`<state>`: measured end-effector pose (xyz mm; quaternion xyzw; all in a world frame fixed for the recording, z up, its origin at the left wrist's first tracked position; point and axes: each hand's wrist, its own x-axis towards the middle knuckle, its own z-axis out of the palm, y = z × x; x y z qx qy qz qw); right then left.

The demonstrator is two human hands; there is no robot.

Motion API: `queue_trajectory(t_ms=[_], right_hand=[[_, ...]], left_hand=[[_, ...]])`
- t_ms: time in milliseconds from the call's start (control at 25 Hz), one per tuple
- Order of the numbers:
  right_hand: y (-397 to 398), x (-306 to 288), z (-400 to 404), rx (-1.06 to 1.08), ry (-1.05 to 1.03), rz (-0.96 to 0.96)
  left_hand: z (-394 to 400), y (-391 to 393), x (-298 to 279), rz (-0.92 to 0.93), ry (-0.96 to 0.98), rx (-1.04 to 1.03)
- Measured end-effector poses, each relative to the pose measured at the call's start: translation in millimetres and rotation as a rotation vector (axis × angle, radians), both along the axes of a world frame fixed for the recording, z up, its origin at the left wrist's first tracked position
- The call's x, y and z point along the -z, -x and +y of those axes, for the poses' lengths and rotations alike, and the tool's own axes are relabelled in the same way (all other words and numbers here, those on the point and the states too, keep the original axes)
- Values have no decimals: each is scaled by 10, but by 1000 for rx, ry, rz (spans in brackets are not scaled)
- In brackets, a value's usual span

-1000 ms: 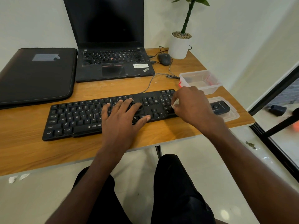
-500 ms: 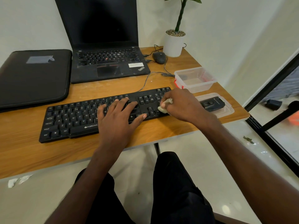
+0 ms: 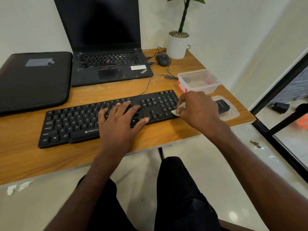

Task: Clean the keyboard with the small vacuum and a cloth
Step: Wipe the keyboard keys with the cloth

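1. Head view: our left hand point(image 3: 119, 121) lies flat, fingers spread, on the middle of the keyboard point(image 3: 80, 120) on the near desk point(image 3: 25, 157); easing off would let the keyboard skid.
2. Our right hand point(image 3: 195, 110) pinches the cloth point(image 3: 178, 110) on the keypad at the right end; hard wiping could snag a keycap.
3. The small vacuum point(image 3: 222, 105) sits in a lid point(image 3: 233, 114) just right; our wrist could knock it off.

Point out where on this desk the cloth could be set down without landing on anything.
Bare wood runs along the desk front edge, before the keyboard and left of the left hand. A narrower strip lies between keyboard and laptop, crossed by a cable. The right end is crowded: tub, lid, vacuum, right hand.
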<state>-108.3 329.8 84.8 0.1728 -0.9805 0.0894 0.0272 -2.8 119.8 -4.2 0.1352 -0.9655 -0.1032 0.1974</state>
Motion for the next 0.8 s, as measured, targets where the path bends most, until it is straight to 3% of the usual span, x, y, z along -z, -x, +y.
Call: queue_trajectory(t_ms=[80, 160, 240, 320, 480, 640, 800], right_hand=[[55, -41, 16, 79, -107, 150], [99, -75, -51, 6, 25, 189], [105, -69, -168, -157, 155, 82], [119, -5, -242, -226, 86, 2], [308, -8, -254, -101, 4, 208], [272, 64, -257, -521, -53, 104], [425, -46, -206, -374, -166, 160]], left_hand=[[-1, 0, -4, 1, -6, 0], [0, 0, -6, 1, -3, 4], [-4, 3, -10, 4, -7, 0], [10, 0, -15, 2, -9, -1], [3, -2, -18, 6, -16, 4], [10, -5, -12, 7, -20, -4], [-12, 0, -20, -5, -28, -2]])
